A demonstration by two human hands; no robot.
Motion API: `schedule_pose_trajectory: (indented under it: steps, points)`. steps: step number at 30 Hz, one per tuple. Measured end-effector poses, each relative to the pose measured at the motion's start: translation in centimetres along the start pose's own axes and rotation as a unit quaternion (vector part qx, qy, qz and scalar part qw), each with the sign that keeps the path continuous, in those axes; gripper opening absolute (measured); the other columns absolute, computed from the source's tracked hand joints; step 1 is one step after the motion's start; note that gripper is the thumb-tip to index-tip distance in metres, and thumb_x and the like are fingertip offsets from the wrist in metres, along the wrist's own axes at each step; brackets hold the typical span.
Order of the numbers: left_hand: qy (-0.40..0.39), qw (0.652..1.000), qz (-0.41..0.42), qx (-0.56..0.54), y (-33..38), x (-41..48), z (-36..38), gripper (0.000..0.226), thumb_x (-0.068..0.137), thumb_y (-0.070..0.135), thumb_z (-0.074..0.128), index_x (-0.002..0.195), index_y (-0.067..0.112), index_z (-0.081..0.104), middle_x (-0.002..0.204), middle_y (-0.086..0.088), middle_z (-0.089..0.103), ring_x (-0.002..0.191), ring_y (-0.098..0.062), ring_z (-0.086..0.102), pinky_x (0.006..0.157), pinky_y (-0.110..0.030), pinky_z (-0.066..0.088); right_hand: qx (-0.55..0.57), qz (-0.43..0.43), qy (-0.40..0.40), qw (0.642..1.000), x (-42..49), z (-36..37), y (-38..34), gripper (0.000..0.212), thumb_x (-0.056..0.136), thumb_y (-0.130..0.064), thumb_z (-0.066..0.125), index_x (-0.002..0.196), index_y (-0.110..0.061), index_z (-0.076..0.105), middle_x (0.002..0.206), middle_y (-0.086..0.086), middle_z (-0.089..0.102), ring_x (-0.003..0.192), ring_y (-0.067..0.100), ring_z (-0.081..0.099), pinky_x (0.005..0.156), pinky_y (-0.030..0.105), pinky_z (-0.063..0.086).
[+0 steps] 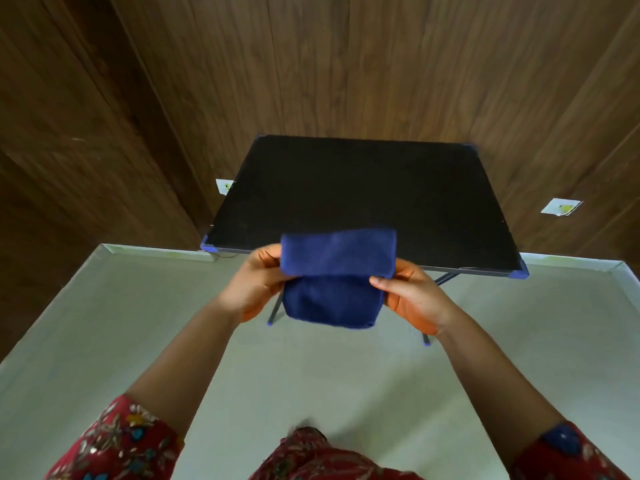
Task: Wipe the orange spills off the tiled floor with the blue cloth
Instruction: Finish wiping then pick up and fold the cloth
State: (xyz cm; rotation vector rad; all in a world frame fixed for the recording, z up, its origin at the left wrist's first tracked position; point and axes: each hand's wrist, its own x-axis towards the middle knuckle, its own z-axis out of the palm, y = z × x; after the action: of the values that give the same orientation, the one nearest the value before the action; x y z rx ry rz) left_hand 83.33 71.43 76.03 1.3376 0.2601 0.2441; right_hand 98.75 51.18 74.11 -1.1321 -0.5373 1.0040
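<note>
Wiping looks either unstarted or finished: no orange spills show on the tiled floor (pixel 311 375) in the lower frame. The left grip (pixel 258 282) and right grip (pixel 412 299) each pinch the folded blue cloth (pixel 332 258) mid-frame, held before the black worktop (pixel 363 188).

A black-topped table (pixel 363 195) stands on the pale floor (pixel 311 375).

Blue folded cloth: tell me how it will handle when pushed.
The soft blue folded cloth is probably floppy: its top flap bends over. Likely light: the left hand and right hand hold it by pinches alone.
</note>
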Motion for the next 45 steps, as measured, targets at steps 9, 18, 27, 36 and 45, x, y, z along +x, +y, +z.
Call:
schedule_pose_trajectory:
  steps: [9,18,27,36,45]
  points:
    - [0.079,0.987,-0.139,0.017,-1.9,7.5,-2.3,0.026,0.102,0.028,0.041,0.106,0.030,0.066,0.103,0.003,0.073,0.094,-0.011,0.070,0.067,-0.021,0.058,-0.096,0.082,0.087,0.988,6.4,-1.3,-0.8,0.037,0.099,-0.009,0.042,0.102,-0.031,0.072,0.103,-0.002,0.073,0.089,0.015,0.071,0.067,0.028,0.059]
    - [0.063,0.951,-0.301,-0.018,-4.6,15.5,-7.5,0.034,0.090,0.013,0.063,0.124,0.006,0.060,0.112,-0.010,0.071,0.097,-0.020,0.070,0.071,-0.028,0.059,0.078,0.223,0.206,0.950,15.0,-3.3,5.0,0.036,0.086,-0.031,0.069,0.120,-0.025,0.062,0.117,-0.002,0.071,0.103,0.019,0.069,0.078,0.038,0.056]
    - [0.063,0.942,-0.327,0.035,-4.7,26.5,-11.5,0.033,0.091,0.007,0.056,0.118,0.026,0.061,0.109,0.001,0.065,0.101,-0.021,0.061,0.084,-0.040,0.051,0.019,0.240,0.212,0.947,23.2,-3.3,4.7,0.020,0.086,-0.015,0.070,0.103,-0.014,0.061,0.096,0.004,0.074,0.085,0.019,0.073,0.064,0.031,0.057]
    - [0.144,0.940,-0.308,-0.013,-8.6,36.5,-11.3,0.029,0.088,-0.016,0.046,0.109,-0.004,0.060,0.115,-0.025,0.061,0.097,-0.032,0.059,0.088,-0.044,0.049,0.020,0.225,0.395,0.890,32.2,-5.6,6.4,0.024,0.088,0.009,0.058,0.104,-0.008,0.053,0.098,0.012,0.059,0.088,0.027,0.060,0.076,0.041,0.052]
    - [0.110,0.935,-0.296,0.160,-10.3,39.4,-11.2,0.047,0.091,-0.005,0.047,0.137,0.002,0.047,0.139,-0.018,0.052,0.117,-0.030,0.055,0.098,-0.037,0.044,-0.079,0.267,0.447,0.850,34.6,-7.3,8.4,0.036,0.082,0.002,0.067,0.115,-0.007,0.055,0.117,0.019,0.061,0.099,0.033,0.061,0.083,0.043,0.057]
